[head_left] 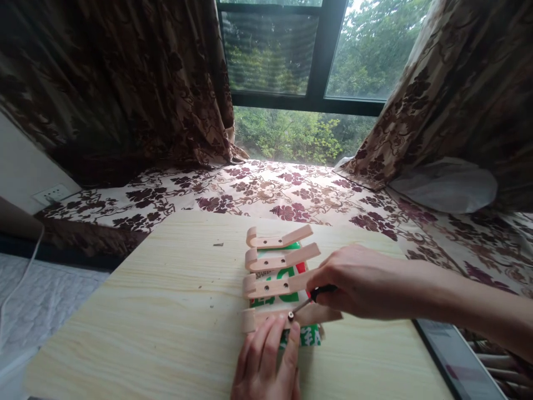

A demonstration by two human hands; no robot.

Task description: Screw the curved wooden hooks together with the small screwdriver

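My right hand is closed around the black handle of a screwdriver, whose shaft slants down to the left. Its tip meets a screw standing in the nearest curved wooden hook. My left hand steadies that hook from the near side, fingertips pressed on it around the screw. Beyond lie more wooden hooks in a row: one partly behind my right hand, another, and the farthest, each with two dark screw heads. Under them is a green, white and red printed package.
A pale wood-grain board carries everything; a loose screw and small crumbs lie on its left part. At the right edge is a dark flat device. Behind are a floral-covered sill, curtains and a window.
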